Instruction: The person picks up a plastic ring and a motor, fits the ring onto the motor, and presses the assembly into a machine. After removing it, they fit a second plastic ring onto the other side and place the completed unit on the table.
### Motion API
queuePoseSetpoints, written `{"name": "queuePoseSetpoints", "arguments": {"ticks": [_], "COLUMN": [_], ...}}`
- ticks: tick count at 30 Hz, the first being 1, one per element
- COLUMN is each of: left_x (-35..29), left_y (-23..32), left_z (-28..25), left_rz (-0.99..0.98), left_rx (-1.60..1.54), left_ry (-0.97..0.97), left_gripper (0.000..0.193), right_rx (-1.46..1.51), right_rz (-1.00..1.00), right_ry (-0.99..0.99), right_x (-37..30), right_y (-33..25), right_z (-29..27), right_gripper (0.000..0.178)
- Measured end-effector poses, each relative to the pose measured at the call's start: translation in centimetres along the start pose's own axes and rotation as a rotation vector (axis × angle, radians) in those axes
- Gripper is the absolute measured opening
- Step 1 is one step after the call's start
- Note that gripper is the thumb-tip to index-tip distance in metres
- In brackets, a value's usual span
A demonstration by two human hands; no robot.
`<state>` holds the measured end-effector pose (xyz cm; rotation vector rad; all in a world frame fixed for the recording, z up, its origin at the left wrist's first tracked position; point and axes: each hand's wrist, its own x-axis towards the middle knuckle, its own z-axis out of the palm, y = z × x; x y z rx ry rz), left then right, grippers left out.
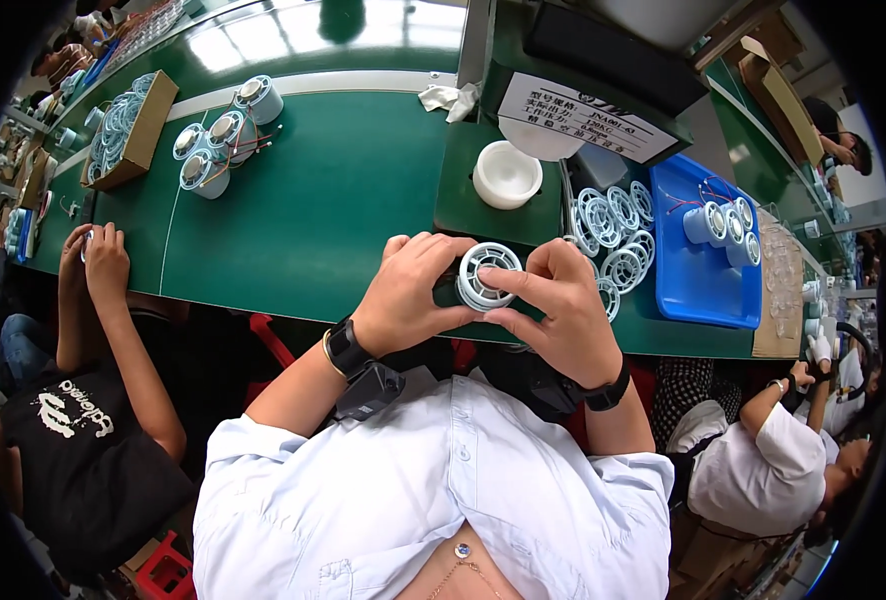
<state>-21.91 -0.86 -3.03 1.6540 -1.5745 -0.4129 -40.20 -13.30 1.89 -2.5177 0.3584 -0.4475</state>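
Observation:
Near the table's front edge, a round light-blue part with a spoked ring on top (475, 259) is held between both hands. My left hand (403, 295) closes on its left side, with fingers behind and thumb in front. My right hand (573, 315) is closed on the right side; its index finger lies across the ring's middle and its thumb presses the near edge. The hands hide much of the part's sides. Just beyond it, a white round cup (508, 174) sits on the base of a dark green press (603, 95).
Loose light-blue rings (621, 268) lie right of the press, beside a blue tray (708, 300) holding wired cylinders (705, 223). More wired cylinders (203, 172) stand at the back left, near a cardboard box (153, 130) of rings. A co-worker's hands (98, 262) work at the left.

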Motion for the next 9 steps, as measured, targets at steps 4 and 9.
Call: {"name": "queuePoseSetpoints", "arguments": {"ticks": [4,9], "left_x": [-0.04,-0.03], "left_y": [0.08,0.11], "left_z": [-0.19,-0.27], "left_rz": [-0.018,-0.029], "left_rx": [-0.005,-0.003], "left_ry": [-0.02,-0.034], "left_gripper": [0.061,0.062], "right_rx": [0.012,0.119], "right_rz": [-0.113,-0.053], "right_ry": [0.092,-0.019], "right_x": [0.19,-0.16], "right_y": [0.14,0.41], "right_z": [0.62,1.02], "right_gripper": [0.039,0.042]}}
